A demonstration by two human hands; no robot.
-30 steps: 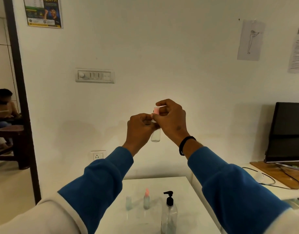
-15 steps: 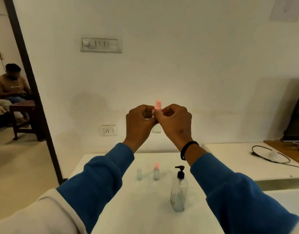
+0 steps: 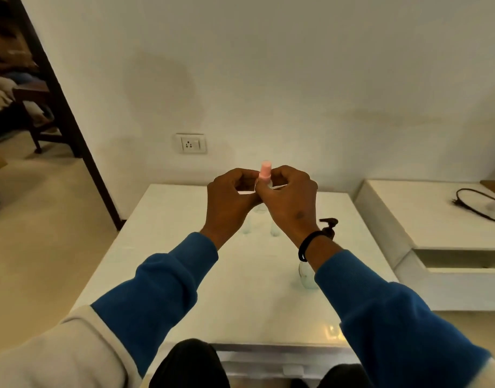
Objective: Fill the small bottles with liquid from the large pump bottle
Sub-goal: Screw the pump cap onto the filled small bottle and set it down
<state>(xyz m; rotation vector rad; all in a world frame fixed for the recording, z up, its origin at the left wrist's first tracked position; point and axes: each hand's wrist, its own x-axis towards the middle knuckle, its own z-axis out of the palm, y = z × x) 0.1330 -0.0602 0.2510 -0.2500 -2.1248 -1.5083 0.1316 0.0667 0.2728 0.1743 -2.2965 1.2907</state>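
I hold one small clear bottle with a pink cap [image 3: 265,171] upright above the white table [image 3: 184,275]. My left hand [image 3: 229,201] and my right hand [image 3: 289,201] both pinch it, fingers curled round its body, which is mostly hidden. Only the pink cap sticks up between my thumbs. Below my hands, two more small clear bottles [image 3: 245,228] [image 3: 274,229] stand on the table, partly hidden. The large pump bottle [image 3: 307,275] stands to the right behind my right wrist, its black pump head [image 3: 328,224] showing above the wristband.
A lower white bench [image 3: 436,219] stands right of the table, with a black cable [image 3: 475,204] on it. A wall socket [image 3: 190,143] sits behind. A dark door frame [image 3: 61,102] opens left, where a person sits. My knees are at the table's near edge.
My head has tilted down, so the table fills the view and the wall switch and monitor are gone. Both hands lowered with the bottle. The pink cap now stands upright above my fingers.
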